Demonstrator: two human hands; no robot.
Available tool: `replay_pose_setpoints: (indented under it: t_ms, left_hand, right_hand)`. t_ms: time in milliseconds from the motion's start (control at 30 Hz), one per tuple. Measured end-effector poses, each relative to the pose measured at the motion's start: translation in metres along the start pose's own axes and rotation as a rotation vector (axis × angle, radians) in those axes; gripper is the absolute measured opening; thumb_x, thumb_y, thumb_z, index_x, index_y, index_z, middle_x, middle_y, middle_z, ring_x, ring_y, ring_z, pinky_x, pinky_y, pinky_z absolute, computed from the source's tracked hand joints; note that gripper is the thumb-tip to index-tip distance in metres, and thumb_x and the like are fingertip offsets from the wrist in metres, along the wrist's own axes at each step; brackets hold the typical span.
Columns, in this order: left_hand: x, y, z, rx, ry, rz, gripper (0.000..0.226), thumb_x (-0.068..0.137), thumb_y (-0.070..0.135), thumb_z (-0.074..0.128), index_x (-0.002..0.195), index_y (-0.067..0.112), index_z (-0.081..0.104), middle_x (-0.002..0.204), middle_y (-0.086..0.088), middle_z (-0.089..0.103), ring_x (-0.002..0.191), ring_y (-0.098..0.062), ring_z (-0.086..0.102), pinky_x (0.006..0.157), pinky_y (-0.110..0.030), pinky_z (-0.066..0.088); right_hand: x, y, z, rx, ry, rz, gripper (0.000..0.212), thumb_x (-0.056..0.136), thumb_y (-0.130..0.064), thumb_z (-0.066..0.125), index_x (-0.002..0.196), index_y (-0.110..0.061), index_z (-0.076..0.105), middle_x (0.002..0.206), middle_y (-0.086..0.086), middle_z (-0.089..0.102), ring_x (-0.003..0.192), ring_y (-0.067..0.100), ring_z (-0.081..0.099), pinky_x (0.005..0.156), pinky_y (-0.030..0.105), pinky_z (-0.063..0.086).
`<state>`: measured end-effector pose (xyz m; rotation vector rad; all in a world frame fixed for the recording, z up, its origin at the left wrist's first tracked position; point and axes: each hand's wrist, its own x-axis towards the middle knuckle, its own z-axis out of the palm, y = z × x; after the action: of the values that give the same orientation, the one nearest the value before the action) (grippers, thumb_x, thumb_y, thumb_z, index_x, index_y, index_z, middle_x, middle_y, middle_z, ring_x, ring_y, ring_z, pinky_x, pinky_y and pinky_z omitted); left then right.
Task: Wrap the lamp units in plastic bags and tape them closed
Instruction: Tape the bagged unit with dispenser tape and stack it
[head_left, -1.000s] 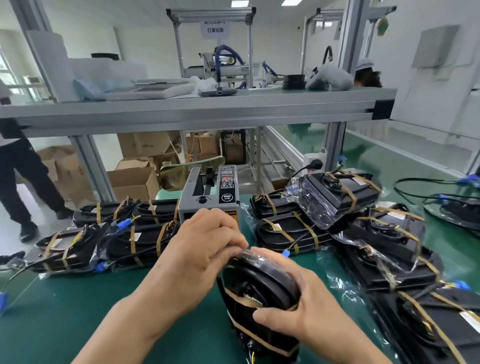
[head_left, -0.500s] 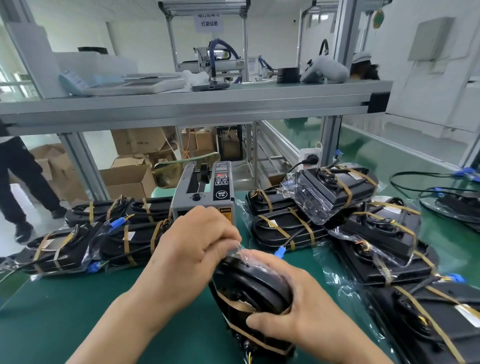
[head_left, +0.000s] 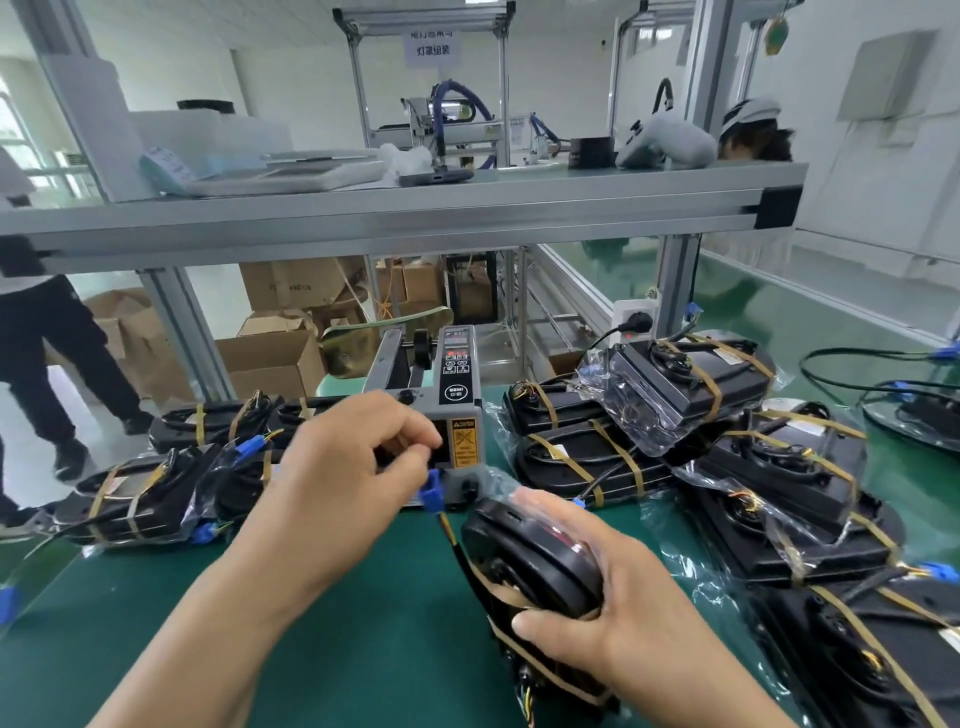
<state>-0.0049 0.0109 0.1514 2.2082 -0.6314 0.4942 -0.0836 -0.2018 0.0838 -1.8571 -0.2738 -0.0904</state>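
Note:
My right hand (head_left: 623, 623) grips a black lamp unit (head_left: 524, 556) from the side and holds it upright on the green table. The unit sits in a clear plastic bag and has brown tape bands across it. Its cable ends in a blue connector (head_left: 431, 492) that sticks up just under my left thumb. My left hand (head_left: 353, 478) is at the front of the grey tape dispenser (head_left: 457, 384). Its thumb and forefinger pinch together at the outlet slot, and the fingers hide the tape piece itself.
Bagged, taped lamp units lie in a row at the left (head_left: 140, 493) and in a stack at the right (head_left: 691, 384). An unbagged lamp with cable (head_left: 914, 410) lies far right. An aluminium shelf (head_left: 415, 208) spans overhead. A person (head_left: 47, 338) walks past at the left.
My left hand left the top of the lamp unit and moved forward to the tape dispenser's outlet. The blue connector now shows. My right hand keeps its grip on the unit.

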Motion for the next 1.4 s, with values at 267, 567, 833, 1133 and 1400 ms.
replay_pose_setpoints:
  t_ms: [267, 567, 833, 1133, 1400]
  left_hand:
    - [0.008, -0.058, 0.043, -0.600, 0.191, -0.760, 0.014, 0.090, 0.015, 0.069, 0.079, 0.020, 0.075, 0.070, -0.001, 0.067, 0.050, -0.004, 0.051, 0.051, -0.021, 0.046]
    - [0.029, -0.085, 0.080, -1.078, 0.152, -1.264, 0.016, 0.097, 0.024, 0.062, 0.083, 0.017, 0.064, 0.056, 0.009, 0.054, 0.047, -0.003, 0.041, 0.050, -0.017, 0.032]
    - [0.048, -0.081, 0.088, -1.038, 0.209, -1.314, 0.020, 0.092, 0.026, 0.069, 0.076, 0.017, 0.061, 0.054, 0.008, 0.051, 0.046, -0.004, 0.041, 0.052, -0.019, 0.030]
    - [0.053, -0.072, 0.100, -1.089, 0.465, -1.281, 0.009, 0.088, 0.012, 0.064, 0.084, 0.017, 0.057, 0.051, 0.008, 0.050, 0.035, -0.003, 0.042, 0.046, -0.021, 0.030]
    - [0.019, -0.044, 0.068, -1.018, 0.288, -0.866, 0.022, 0.088, 0.010, 0.065, 0.068, 0.019, 0.063, 0.055, 0.006, 0.052, 0.042, -0.006, 0.043, 0.046, -0.019, 0.039]
  right_hand:
    - [0.007, 0.011, 0.013, 0.041, 0.297, 0.059, 0.075, 0.072, -0.001, 0.085, 0.121, -0.049, 0.057, 0.104, -0.031, 0.072, 0.097, -0.007, 0.069, 0.077, 0.001, 0.046]
    - [0.008, 0.004, 0.026, 0.109, 0.351, 0.059, 0.073, 0.072, 0.006, 0.082, 0.121, -0.043, 0.057, 0.098, -0.037, 0.070, 0.091, -0.014, 0.067, 0.072, -0.003, 0.043]
    - [0.007, 0.006, 0.024, 0.105, 0.348, 0.063, 0.075, 0.072, 0.004, 0.082, 0.121, -0.045, 0.055, 0.098, -0.038, 0.069, 0.090, -0.016, 0.066, 0.069, -0.003, 0.044]
    - [0.009, 0.007, 0.025, 0.098, 0.337, 0.078, 0.075, 0.072, 0.004, 0.083, 0.120, -0.045, 0.054, 0.097, -0.048, 0.063, 0.094, -0.023, 0.061, 0.074, -0.006, 0.040]
    - [0.009, 0.009, 0.024, 0.107, 0.316, 0.101, 0.075, 0.072, 0.000, 0.084, 0.125, -0.045, 0.055, 0.104, -0.039, 0.068, 0.098, -0.012, 0.067, 0.078, -0.001, 0.044]
